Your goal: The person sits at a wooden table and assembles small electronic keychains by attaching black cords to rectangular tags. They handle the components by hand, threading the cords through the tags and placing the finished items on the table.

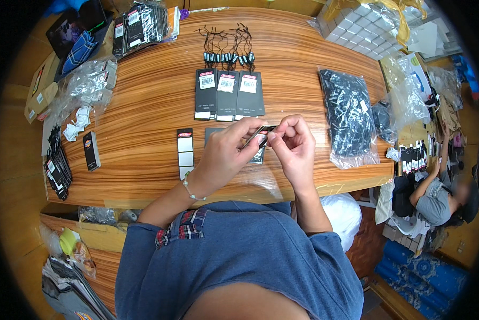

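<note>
Pinching one dark tag [261, 134] between left hand [226, 152] and right hand [293, 146] | three tags [228, 95] beyond it corded | bag of cords [348, 117] right, full

The desk [154, 101] is orange-brown wood with dark streaked grain. Three tags [228, 95] are dark grey with red-and-white labels. The cords [226, 45] are black. The bag [348, 114] holds black pieces flecked white. The shirt [250, 261] is blue, its cuff [183, 226] red plaid.
</note>
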`<move>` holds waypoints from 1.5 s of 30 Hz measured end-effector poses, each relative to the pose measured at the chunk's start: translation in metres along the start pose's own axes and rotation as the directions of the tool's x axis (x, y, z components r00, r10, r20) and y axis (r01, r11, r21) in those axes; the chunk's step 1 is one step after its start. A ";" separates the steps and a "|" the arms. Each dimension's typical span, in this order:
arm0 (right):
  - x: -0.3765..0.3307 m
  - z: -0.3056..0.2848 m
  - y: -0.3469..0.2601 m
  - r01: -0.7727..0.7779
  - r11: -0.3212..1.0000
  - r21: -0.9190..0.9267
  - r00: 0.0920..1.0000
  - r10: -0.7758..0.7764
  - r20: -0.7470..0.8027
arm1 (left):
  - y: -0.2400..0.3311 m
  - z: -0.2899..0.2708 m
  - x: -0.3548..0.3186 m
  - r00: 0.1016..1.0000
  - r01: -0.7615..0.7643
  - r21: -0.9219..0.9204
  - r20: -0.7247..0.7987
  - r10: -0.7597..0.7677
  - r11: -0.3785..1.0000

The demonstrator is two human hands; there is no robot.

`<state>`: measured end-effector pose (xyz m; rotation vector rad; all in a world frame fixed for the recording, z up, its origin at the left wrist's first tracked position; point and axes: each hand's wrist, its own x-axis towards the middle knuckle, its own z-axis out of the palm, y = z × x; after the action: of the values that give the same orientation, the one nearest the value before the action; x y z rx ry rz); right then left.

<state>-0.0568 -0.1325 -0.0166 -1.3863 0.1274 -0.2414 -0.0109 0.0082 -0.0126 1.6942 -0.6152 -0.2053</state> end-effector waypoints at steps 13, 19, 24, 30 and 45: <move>-0.007 0.003 -0.009 0.011 1.000 -0.008 0.997 -0.011 -0.077 | 0.007 -0.002 -0.002 0.990 -0.143 0.115 0.016 0.142 0.983; -0.004 -0.011 -0.012 0.220 0.835 -0.504 0.973 -0.225 0.052 | 0.006 -0.007 0.000 0.996 -0.054 -0.052 0.067 0.058 0.997; 0.003 -0.011 -0.015 0.346 0.700 -0.625 0.931 -0.338 0.136 | 0.003 -0.008 -0.003 0.990 0.120 -0.249 0.108 -0.096 0.961; 0.002 -0.010 -0.018 0.376 0.718 -0.586 0.923 -0.347 0.168 | 0.003 -0.005 -0.003 0.999 0.028 -0.246 0.027 -0.022 0.969; 0.003 -0.017 -0.016 -0.024 0.999 0.022 0.979 0.019 0.203 | 0.009 -0.012 0.001 0.899 -0.408 0.376 0.010 0.437 0.831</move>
<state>-0.0594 -0.1517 -0.0034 -1.3769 -0.0300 -0.0818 -0.0065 0.0174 -0.0013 1.8623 -1.0030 0.3156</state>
